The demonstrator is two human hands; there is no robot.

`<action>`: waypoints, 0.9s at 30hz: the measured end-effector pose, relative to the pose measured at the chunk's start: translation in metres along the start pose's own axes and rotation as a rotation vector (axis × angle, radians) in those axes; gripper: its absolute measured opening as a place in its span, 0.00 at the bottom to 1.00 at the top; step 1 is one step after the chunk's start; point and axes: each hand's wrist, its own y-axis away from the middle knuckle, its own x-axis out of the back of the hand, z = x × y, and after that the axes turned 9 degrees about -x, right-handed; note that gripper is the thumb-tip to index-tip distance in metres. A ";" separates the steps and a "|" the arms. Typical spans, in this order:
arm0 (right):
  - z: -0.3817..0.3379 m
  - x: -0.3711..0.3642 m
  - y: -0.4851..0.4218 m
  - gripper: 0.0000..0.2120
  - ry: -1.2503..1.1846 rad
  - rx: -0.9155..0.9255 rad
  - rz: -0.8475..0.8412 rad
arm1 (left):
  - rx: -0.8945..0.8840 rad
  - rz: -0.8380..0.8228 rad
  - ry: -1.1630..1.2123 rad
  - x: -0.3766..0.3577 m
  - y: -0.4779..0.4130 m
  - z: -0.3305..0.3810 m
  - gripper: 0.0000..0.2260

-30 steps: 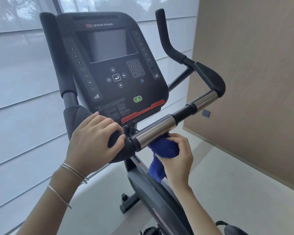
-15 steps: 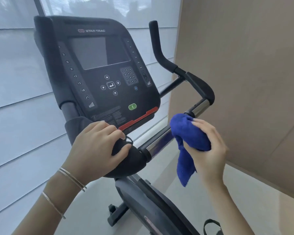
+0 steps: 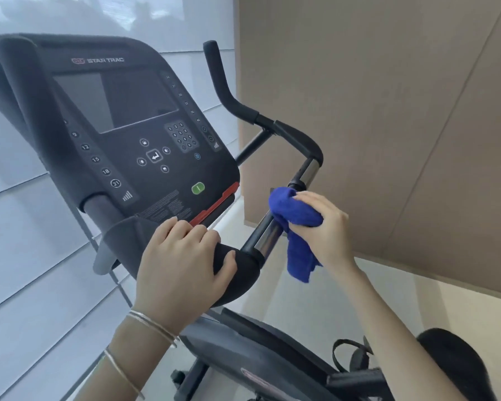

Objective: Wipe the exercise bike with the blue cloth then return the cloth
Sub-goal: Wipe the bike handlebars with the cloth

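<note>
Moved out along the handlebar (image 3: 265, 237) since a second ago, the blue cloth (image 3: 294, 214) now lies over the chrome bar instead of beneath it. On the exercise bike (image 3: 258, 363), the console (image 3: 133, 134) faces the camera; the left hand (image 3: 180, 267) curls over the black centre pad (image 3: 240, 273); the right hand (image 3: 329, 230) grips the bunched cloth, its tail hanging

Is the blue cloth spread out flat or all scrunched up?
Scrunched up. The right hand grips the blue cloth in a wad on the silver handlebar, and one end dangles below.
</note>
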 end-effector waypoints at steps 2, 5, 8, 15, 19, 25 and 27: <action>0.000 -0.004 0.004 0.17 0.016 -0.019 0.052 | -0.003 -0.009 0.003 0.001 0.000 0.002 0.24; -0.002 -0.011 0.038 0.18 0.047 0.099 0.067 | -0.003 -0.012 -0.015 0.000 0.001 0.006 0.25; 0.005 -0.007 0.048 0.20 0.067 0.260 -0.029 | 0.003 -0.030 -0.045 -0.004 -0.003 0.016 0.26; 0.050 0.006 -0.042 0.21 0.113 0.229 -0.035 | 0.148 -0.091 -0.083 -0.011 -0.020 0.037 0.31; 0.076 0.010 -0.094 0.20 0.245 0.322 -0.001 | 0.230 -0.091 -0.124 -0.015 -0.027 0.045 0.33; 0.105 0.016 -0.119 0.13 0.144 0.161 0.056 | 0.338 -0.080 -0.149 -0.021 -0.030 0.050 0.34; 0.108 0.015 -0.106 0.15 0.126 0.276 -0.006 | 0.361 -0.092 -0.156 -0.021 -0.029 0.050 0.35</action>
